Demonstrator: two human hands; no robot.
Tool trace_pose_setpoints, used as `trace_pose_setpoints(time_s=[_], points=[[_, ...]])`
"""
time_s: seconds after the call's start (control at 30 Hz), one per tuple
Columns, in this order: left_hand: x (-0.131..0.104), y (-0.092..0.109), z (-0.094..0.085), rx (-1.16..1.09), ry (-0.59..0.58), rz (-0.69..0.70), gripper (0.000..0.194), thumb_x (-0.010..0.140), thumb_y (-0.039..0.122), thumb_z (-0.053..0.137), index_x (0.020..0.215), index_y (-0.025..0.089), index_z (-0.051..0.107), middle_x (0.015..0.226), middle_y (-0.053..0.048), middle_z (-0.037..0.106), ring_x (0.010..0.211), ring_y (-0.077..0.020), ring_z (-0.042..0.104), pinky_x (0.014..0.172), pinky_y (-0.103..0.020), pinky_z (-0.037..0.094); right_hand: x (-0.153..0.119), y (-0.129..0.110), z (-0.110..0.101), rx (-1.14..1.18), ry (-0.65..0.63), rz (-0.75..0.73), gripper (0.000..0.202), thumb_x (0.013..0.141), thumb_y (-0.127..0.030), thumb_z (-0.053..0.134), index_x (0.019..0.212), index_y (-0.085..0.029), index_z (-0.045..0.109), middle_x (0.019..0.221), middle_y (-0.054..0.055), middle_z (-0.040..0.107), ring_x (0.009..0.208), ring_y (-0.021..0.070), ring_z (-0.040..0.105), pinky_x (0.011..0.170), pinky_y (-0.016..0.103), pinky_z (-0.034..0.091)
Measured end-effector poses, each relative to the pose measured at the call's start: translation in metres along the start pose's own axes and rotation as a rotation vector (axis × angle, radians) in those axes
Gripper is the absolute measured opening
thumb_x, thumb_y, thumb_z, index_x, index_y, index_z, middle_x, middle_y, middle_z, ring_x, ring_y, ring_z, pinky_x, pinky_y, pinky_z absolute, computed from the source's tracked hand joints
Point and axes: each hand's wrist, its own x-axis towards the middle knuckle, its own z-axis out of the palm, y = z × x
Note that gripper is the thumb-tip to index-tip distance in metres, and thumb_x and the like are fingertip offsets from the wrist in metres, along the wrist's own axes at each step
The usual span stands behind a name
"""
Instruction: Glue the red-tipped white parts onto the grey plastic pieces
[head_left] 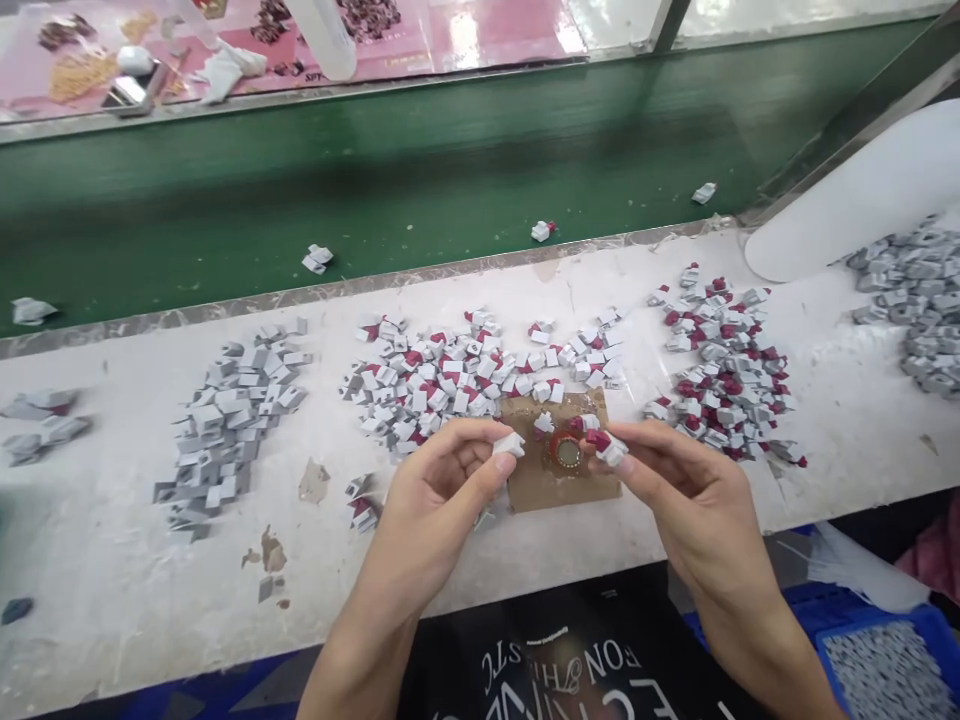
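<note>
Between thumb and forefinger, my left hand point(450, 480) pinches a small light-grey plastic part point(510, 446). My right hand point(686, 490) grips a grey-and-dark-red plastic part point(606, 446) in its fingertips. The two held parts are apart, above a piece of brown cardboard point(540, 490). On the cardboard lies a round ring-shaped item point(567, 450) with a red rim, and a loose grey part point(544, 425) sits beside it. Just beyond my hands spreads a pile of grey and red parts point(442, 370).
Plain grey parts point(240, 410) are heaped at left, grey-red ones point(724, 370) at right, more grey pieces point(919, 300) at far right. A green conveyor belt point(420, 180) carries several parts behind the white table point(120, 580). A white tube point(855, 195) slants at right; a blue bin point(885, 665) stands below.
</note>
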Motion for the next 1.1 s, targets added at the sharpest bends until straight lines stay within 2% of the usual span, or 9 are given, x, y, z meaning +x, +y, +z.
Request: trace_pose_setpoints(time_s=[0.13, 0.3, 0.43, 0.57, 0.73, 0.9, 1.0, 1.1], points=[[0.004, 0.013, 0.015, -0.042, -0.087, 0.067, 0.017, 0.11, 0.042, 0.086, 0.126, 0.037, 0.091, 0.099, -0.001, 0.081, 0.087, -0.0148, 0.074, 0.081, -0.023, 0.064, 0.008, -0.011, 0.013, 0.225, -0.045, 0.091, 0.02, 0.098, -0.047, 0.101, 0.115, -0.037, 0.097, 0.113, 0.004, 0.095, 0.106, 0.0263, 0.092, 0.097, 0.038, 0.078], [0.011, 0.019, 0.03, -0.191, -0.177, 0.101, 0.005, 0.111, 0.033, 0.084, 0.114, 0.029, 0.086, 0.108, -0.002, 0.086, 0.096, -0.0147, 0.081, 0.09, -0.023, 0.068, 0.011, -0.012, 0.021, 0.241, -0.059, 0.1, 0.021, 0.097, -0.046, 0.102, 0.115, -0.037, 0.097, 0.119, 0.004, 0.095, 0.115, 0.0254, 0.091, 0.103, 0.034, 0.074], [0.014, 0.018, 0.034, -0.138, -0.173, 0.104, 0.007, 0.113, 0.033, 0.082, 0.115, 0.028, 0.085, 0.115, -0.003, 0.087, 0.103, -0.0156, 0.083, 0.092, -0.022, 0.067, 0.011, -0.01, 0.021, 0.24, -0.06, 0.088, 0.02, 0.097, -0.044, 0.102, 0.115, -0.037, 0.097, 0.118, 0.004, 0.095, 0.111, 0.0234, 0.091, 0.1, 0.031, 0.074], [0.013, 0.018, 0.032, -0.099, -0.184, 0.111, 0.008, 0.112, 0.033, 0.081, 0.115, 0.027, 0.085, 0.115, -0.004, 0.086, 0.105, -0.0199, 0.083, 0.094, -0.029, 0.069, 0.011, -0.01, 0.022, 0.209, -0.067, 0.058, 0.017, 0.098, -0.043, 0.101, 0.113, -0.037, 0.098, 0.116, 0.004, 0.095, 0.107, 0.024, 0.091, 0.094, 0.032, 0.076], [0.011, 0.018, 0.03, -0.007, -0.202, 0.129, 0.009, 0.112, 0.035, 0.08, 0.118, 0.03, 0.085, 0.129, -0.005, 0.086, 0.11, -0.0254, 0.083, 0.099, -0.039, 0.07, 0.014, -0.015, 0.022, 0.086, -0.119, 0.022, 0.014, 0.101, -0.039, 0.098, 0.115, -0.037, 0.098, 0.113, 0.004, 0.094, 0.101, 0.025, 0.092, 0.089, 0.036, 0.078], [0.011, 0.017, 0.023, 0.138, -0.199, 0.264, 0.008, 0.111, 0.032, 0.082, 0.113, 0.034, 0.09, 0.111, -0.002, 0.085, 0.101, -0.0232, 0.079, 0.088, -0.036, 0.064, 0.019, -0.025, 0.017, 0.044, -0.21, 0.027, 0.016, 0.098, -0.043, 0.101, 0.112, -0.035, 0.098, 0.106, 0.004, 0.094, 0.102, 0.0251, 0.092, 0.089, 0.034, 0.077], [0.015, 0.021, 0.013, 0.181, -0.274, 0.254, 0.012, 0.11, 0.03, 0.084, 0.115, 0.037, 0.092, 0.106, -0.001, 0.085, 0.096, -0.022, 0.079, 0.086, -0.034, 0.064, 0.024, -0.028, 0.014, -0.01, -0.299, 0.027, 0.014, 0.099, -0.04, 0.099, 0.112, -0.035, 0.098, 0.106, 0.005, 0.092, 0.099, 0.0232, 0.089, 0.084, 0.032, 0.075], [0.022, 0.029, 0.001, 0.226, -0.336, 0.241, 0.011, 0.108, 0.03, 0.085, 0.112, 0.035, 0.093, 0.103, -0.003, 0.085, 0.095, -0.0237, 0.079, 0.085, -0.035, 0.065, 0.033, -0.029, 0.016, -0.063, -0.367, 0.024, 0.014, 0.101, -0.04, 0.096, 0.113, -0.033, 0.098, 0.103, 0.005, 0.089, 0.094, 0.0231, 0.086, 0.08, 0.034, 0.073]])
